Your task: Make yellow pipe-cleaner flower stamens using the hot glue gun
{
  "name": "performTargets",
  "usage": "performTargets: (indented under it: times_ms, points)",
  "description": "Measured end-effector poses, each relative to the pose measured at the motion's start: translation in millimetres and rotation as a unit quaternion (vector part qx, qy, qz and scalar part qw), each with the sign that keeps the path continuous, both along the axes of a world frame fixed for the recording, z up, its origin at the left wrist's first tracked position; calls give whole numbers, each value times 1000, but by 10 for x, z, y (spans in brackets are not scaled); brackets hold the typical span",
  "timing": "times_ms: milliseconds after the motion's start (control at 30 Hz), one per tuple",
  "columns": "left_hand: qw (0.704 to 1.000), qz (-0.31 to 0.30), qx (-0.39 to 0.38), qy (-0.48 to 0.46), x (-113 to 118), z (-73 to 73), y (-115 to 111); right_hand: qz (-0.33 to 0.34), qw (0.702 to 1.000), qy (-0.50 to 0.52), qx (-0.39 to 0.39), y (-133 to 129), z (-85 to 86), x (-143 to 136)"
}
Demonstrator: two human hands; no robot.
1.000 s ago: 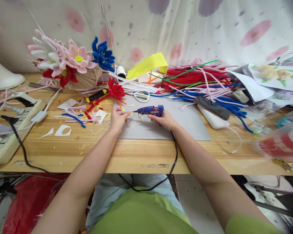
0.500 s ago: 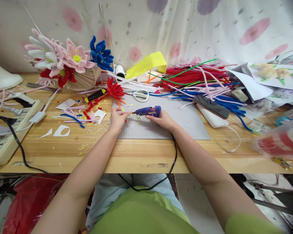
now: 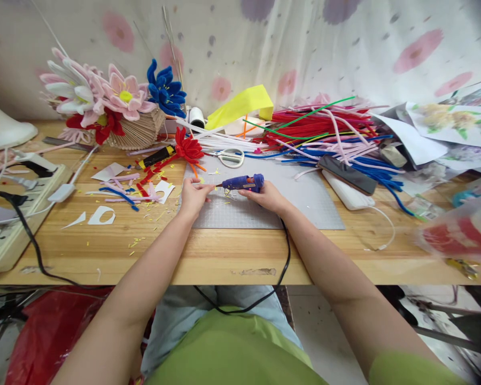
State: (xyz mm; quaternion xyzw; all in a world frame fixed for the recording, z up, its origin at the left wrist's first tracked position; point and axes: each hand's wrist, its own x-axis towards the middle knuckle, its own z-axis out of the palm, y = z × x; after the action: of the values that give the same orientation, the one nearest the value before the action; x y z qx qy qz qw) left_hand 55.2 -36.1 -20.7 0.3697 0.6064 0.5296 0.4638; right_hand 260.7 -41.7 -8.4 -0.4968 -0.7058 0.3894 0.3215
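A blue hot glue gun lies in the grip of my right hand, its nozzle pointing left and its black cord hanging over the table edge. The fingers of my left hand are pinched together right at the nozzle tip; what they hold is too small to make out. Both hands are over a grey cutting mat, with small yellow scraps around them. Just behind the left hand stands a red pipe-cleaner flower with orange stems. White-handled scissors rest at the mat's back edge.
Cut paper pieces and pipe-cleaner bits are scattered at left, beside a power strip. Finished fuzzy flowers stand at the back left. Bundled pipe cleaners, a phone and a white power bank are at right, with a bagged cup.
Almost nothing differs. Both hands and the glue gun keep the same place, with the nozzle still at the left fingertips.
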Motion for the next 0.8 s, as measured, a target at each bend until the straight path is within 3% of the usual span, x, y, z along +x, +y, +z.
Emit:
performTargets:
  times_ms: [800]
  points:
    - [1000, -2, -4, 3, 8, 13, 1, 9, 1000, 10, 5, 9, 0, 5]
